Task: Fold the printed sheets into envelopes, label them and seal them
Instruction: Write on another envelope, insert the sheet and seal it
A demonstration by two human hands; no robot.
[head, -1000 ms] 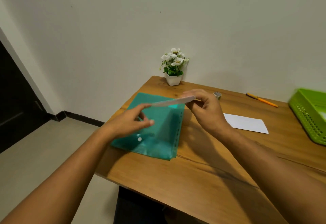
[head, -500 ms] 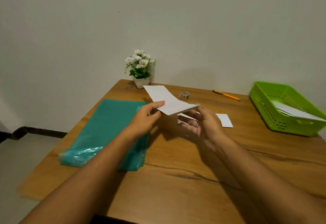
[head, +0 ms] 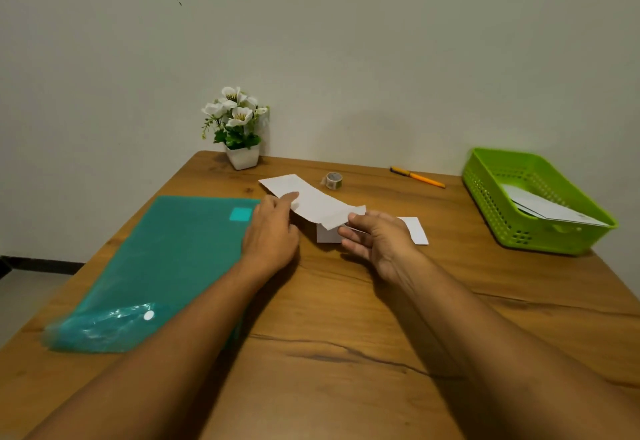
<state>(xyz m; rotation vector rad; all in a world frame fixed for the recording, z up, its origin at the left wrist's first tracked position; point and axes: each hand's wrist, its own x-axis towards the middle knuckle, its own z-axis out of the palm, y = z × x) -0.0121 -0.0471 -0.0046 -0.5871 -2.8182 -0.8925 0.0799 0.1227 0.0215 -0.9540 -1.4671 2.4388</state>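
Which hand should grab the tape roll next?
Probably the right hand: the tape roll lies just beyond it, on its side. The left hand can keep its grip on the sheet.

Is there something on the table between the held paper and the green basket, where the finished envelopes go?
Nothing visible blocks that way. The sheet, held by the left hand and right hand, has bare table toward the green basket. The white envelope lies flat below it; the tape roll and pen lie farther back.
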